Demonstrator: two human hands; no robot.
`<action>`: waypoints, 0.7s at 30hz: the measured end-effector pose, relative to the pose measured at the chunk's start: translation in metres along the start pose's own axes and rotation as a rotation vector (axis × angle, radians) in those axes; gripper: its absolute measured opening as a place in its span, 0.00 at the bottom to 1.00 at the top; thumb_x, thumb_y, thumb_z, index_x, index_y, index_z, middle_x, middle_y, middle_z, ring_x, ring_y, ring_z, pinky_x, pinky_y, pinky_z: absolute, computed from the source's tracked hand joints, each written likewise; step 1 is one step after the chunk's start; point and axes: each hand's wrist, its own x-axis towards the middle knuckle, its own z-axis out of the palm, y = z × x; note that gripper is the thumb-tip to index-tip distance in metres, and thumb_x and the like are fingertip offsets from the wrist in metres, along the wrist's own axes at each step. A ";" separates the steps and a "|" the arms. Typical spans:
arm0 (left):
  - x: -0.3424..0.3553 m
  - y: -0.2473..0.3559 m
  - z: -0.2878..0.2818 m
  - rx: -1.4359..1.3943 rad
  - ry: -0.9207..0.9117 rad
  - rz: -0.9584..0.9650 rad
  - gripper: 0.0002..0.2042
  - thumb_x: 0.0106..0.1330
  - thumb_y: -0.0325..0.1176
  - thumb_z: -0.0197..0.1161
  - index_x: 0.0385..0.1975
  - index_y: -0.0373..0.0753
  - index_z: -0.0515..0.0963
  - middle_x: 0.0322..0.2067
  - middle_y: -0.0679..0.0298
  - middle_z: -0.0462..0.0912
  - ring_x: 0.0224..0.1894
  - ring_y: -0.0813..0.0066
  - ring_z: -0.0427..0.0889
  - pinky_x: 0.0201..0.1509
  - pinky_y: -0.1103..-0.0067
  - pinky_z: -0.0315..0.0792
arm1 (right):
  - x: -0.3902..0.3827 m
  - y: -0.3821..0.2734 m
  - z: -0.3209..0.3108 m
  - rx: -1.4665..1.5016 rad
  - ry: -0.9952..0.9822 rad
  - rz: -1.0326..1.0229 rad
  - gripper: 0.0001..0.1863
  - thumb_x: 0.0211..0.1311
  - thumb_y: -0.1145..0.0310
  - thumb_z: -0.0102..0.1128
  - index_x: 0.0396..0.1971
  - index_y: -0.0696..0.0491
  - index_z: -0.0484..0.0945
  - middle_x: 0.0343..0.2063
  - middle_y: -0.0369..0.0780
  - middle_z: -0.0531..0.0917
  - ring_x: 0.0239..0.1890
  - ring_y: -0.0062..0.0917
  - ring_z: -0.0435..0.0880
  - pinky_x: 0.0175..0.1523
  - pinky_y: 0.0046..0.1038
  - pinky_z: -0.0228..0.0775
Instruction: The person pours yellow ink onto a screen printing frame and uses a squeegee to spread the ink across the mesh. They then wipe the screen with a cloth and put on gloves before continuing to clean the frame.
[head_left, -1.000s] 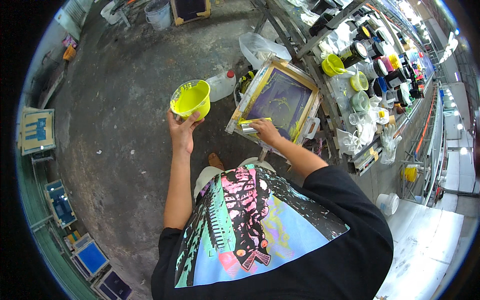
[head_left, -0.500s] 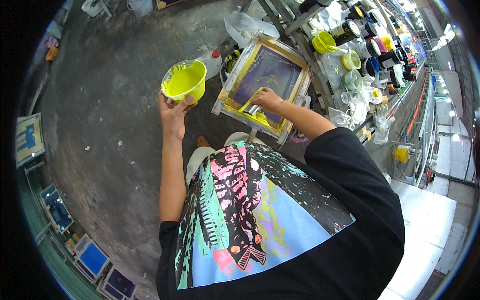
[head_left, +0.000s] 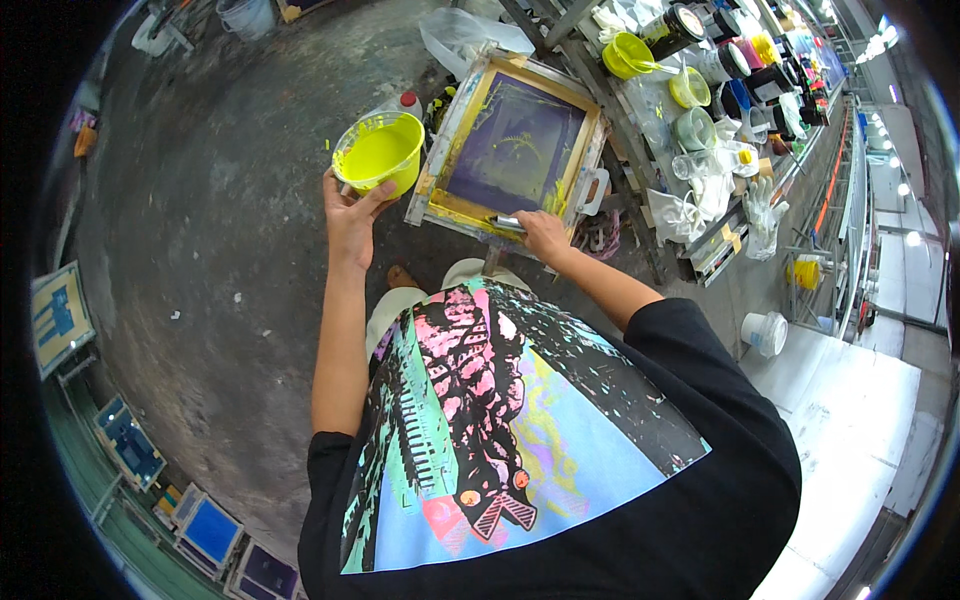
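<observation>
My left hand [head_left: 350, 228] is closed around the underside of a clear plastic bowl [head_left: 408, 178] filled with bright yellow ink, held tilted up over the floor. A wooden-framed printing screen [head_left: 458, 125] with purple mesh lies in front of me, yellow smears on its mesh and near edge. Over that near edge, my right hand [head_left: 545, 238] is closed on a small squeegee [head_left: 508, 223] with a silvery metal side. Most of its blade is hidden or lies low against the yellow-smeared frame. A bottle with a red cap [head_left: 408, 101] stands just behind the bowl.
To the right, a bench carries a yellow ink tub [head_left: 627, 57], cups, dark jars [head_left: 672, 32] and rags [head_left: 680, 212]. White gloves [head_left: 765, 220] hang at its edge. A white bucket [head_left: 764, 333] is further right. Several framed screens [head_left: 210, 528] lean at the lower left.
The squeegee has been drawn toward me, from over the mesh to the screen's near edge, and now lies flatter. The bowl stays in my left hand, slightly nearer the screen.
</observation>
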 end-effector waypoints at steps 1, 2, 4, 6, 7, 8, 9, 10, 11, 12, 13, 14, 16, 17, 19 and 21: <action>0.000 -0.001 0.002 0.012 -0.011 -0.011 0.34 0.59 0.20 0.74 0.63 0.45 0.65 0.56 0.59 0.78 0.56 0.61 0.82 0.53 0.66 0.84 | 0.005 -0.004 0.000 0.018 -0.034 0.046 0.18 0.59 0.69 0.63 0.50 0.47 0.81 0.38 0.46 0.87 0.43 0.46 0.85 0.47 0.47 0.75; -0.002 -0.002 0.003 0.023 -0.020 -0.021 0.34 0.59 0.20 0.74 0.63 0.45 0.65 0.56 0.59 0.78 0.56 0.61 0.82 0.53 0.66 0.84 | 0.010 -0.005 -0.001 0.035 -0.069 0.091 0.18 0.58 0.69 0.63 0.50 0.48 0.80 0.37 0.47 0.86 0.43 0.48 0.85 0.47 0.48 0.75; -0.005 -0.005 0.005 0.029 -0.037 -0.047 0.34 0.58 0.19 0.74 0.63 0.45 0.65 0.56 0.58 0.78 0.56 0.62 0.82 0.53 0.67 0.84 | 0.020 -0.008 -0.006 0.072 -0.109 0.147 0.17 0.57 0.68 0.64 0.48 0.49 0.80 0.37 0.49 0.86 0.42 0.50 0.85 0.46 0.50 0.76; -0.006 -0.007 0.004 0.026 -0.050 -0.079 0.35 0.56 0.19 0.75 0.61 0.44 0.64 0.55 0.58 0.77 0.56 0.63 0.82 0.53 0.69 0.85 | 0.030 -0.011 -0.010 0.116 -0.119 0.169 0.17 0.56 0.66 0.66 0.46 0.51 0.80 0.38 0.50 0.86 0.42 0.51 0.85 0.46 0.50 0.76; -0.008 -0.011 0.002 0.038 -0.042 -0.087 0.35 0.56 0.19 0.76 0.62 0.43 0.64 0.56 0.58 0.77 0.56 0.63 0.82 0.53 0.69 0.85 | 0.035 -0.012 -0.010 0.128 -0.151 0.188 0.17 0.55 0.65 0.67 0.46 0.51 0.81 0.38 0.50 0.86 0.43 0.51 0.84 0.47 0.50 0.76; -0.011 -0.018 -0.001 0.049 -0.032 -0.094 0.35 0.55 0.19 0.76 0.62 0.43 0.64 0.56 0.58 0.76 0.56 0.64 0.81 0.53 0.69 0.85 | 0.041 -0.013 -0.010 0.140 -0.185 0.204 0.18 0.55 0.64 0.68 0.46 0.51 0.81 0.38 0.50 0.86 0.44 0.51 0.84 0.48 0.49 0.76; -0.014 -0.025 -0.004 0.060 -0.024 -0.101 0.36 0.55 0.18 0.76 0.62 0.43 0.64 0.56 0.58 0.76 0.57 0.64 0.81 0.53 0.69 0.85 | 0.047 -0.010 -0.009 0.149 -0.217 0.221 0.18 0.54 0.63 0.69 0.45 0.51 0.81 0.39 0.51 0.86 0.45 0.51 0.84 0.49 0.49 0.76; -0.018 -0.031 -0.007 0.067 -0.014 -0.114 0.36 0.55 0.18 0.76 0.62 0.43 0.64 0.56 0.58 0.76 0.57 0.64 0.80 0.53 0.69 0.85 | 0.055 -0.006 -0.008 0.162 -0.244 0.208 0.19 0.54 0.62 0.71 0.45 0.52 0.82 0.40 0.51 0.86 0.46 0.52 0.84 0.50 0.49 0.76; -0.024 -0.037 -0.011 0.074 -0.002 -0.125 0.37 0.54 0.18 0.76 0.63 0.43 0.64 0.56 0.58 0.76 0.57 0.64 0.80 0.53 0.69 0.85 | 0.066 -0.001 -0.009 0.173 -0.272 0.193 0.20 0.53 0.60 0.72 0.45 0.52 0.82 0.40 0.52 0.86 0.47 0.52 0.84 0.50 0.49 0.76; -0.029 -0.042 -0.013 0.084 0.005 -0.141 0.37 0.54 0.18 0.76 0.63 0.43 0.64 0.56 0.59 0.76 0.57 0.65 0.80 0.53 0.69 0.85 | 0.077 0.008 -0.006 0.189 -0.298 0.184 0.21 0.53 0.59 0.73 0.45 0.53 0.82 0.41 0.52 0.86 0.48 0.52 0.83 0.51 0.49 0.76; -0.035 -0.048 -0.014 0.077 0.017 -0.166 0.39 0.52 0.18 0.77 0.65 0.43 0.64 0.57 0.60 0.76 0.59 0.64 0.79 0.56 0.69 0.83 | 0.090 0.022 -0.002 0.152 -0.355 0.169 0.26 0.52 0.55 0.76 0.47 0.54 0.83 0.39 0.50 0.87 0.47 0.46 0.86 0.52 0.45 0.76; -0.040 -0.055 -0.016 0.091 0.021 -0.166 0.40 0.52 0.18 0.77 0.65 0.43 0.64 0.57 0.60 0.76 0.59 0.64 0.79 0.57 0.69 0.81 | 0.102 0.038 0.001 0.244 -0.447 0.172 0.26 0.53 0.54 0.76 0.47 0.55 0.83 0.39 0.49 0.88 0.47 0.43 0.86 0.52 0.44 0.75; -0.049 -0.075 -0.023 0.121 0.044 -0.155 0.41 0.51 0.19 0.78 0.66 0.42 0.64 0.58 0.60 0.76 0.59 0.64 0.79 0.60 0.69 0.79 | 0.125 0.065 0.006 0.425 -0.634 0.161 0.27 0.54 0.53 0.77 0.48 0.56 0.83 0.39 0.46 0.88 0.45 0.36 0.86 0.51 0.41 0.74; -0.054 -0.085 -0.026 0.127 0.072 -0.181 0.43 0.50 0.19 0.79 0.67 0.41 0.63 0.58 0.60 0.77 0.59 0.65 0.79 0.64 0.70 0.75 | 0.133 0.075 0.009 0.497 -0.691 0.139 0.28 0.55 0.54 0.77 0.50 0.58 0.82 0.40 0.42 0.87 0.42 0.28 0.83 0.44 0.36 0.73; -0.063 -0.102 -0.034 0.187 0.081 -0.192 0.43 0.50 0.22 0.80 0.67 0.42 0.63 0.59 0.60 0.77 0.60 0.65 0.78 0.64 0.68 0.75 | 0.143 0.077 0.008 0.551 -0.789 0.268 0.30 0.55 0.55 0.78 0.53 0.58 0.81 0.38 0.41 0.86 0.39 0.25 0.82 0.37 0.33 0.71; -0.075 -0.119 -0.041 0.219 0.142 -0.220 0.45 0.49 0.20 0.80 0.69 0.40 0.62 0.57 0.59 0.78 0.60 0.66 0.79 0.65 0.70 0.74 | 0.157 0.069 -0.009 0.586 -0.947 0.354 0.36 0.53 0.53 0.80 0.56 0.60 0.78 0.32 0.39 0.83 0.31 0.19 0.76 0.28 0.27 0.62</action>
